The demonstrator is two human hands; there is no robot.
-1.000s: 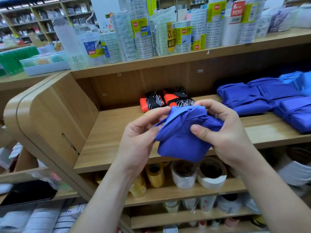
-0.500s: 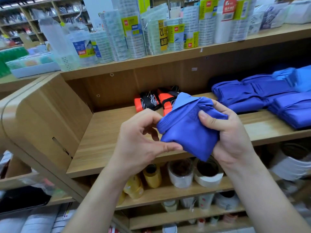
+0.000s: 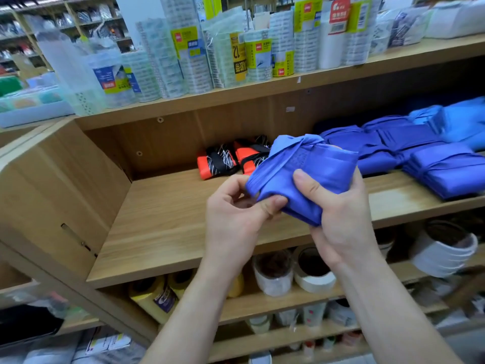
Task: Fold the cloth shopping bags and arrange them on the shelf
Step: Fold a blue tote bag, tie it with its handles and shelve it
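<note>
Your right hand (image 3: 338, 219) clamps the blue cloth bag (image 3: 309, 174) above the shelf (image 3: 170, 227), near its front edge; your left hand (image 3: 233, 219) pinches a lower corner. Tuck that corner tight before shelving it.

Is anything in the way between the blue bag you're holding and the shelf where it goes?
Nothing visible. The left hand and right hand hold the blue bag over bare wood of the shelf; the orange bags sit further back and the folded blue bags to the right.
</note>
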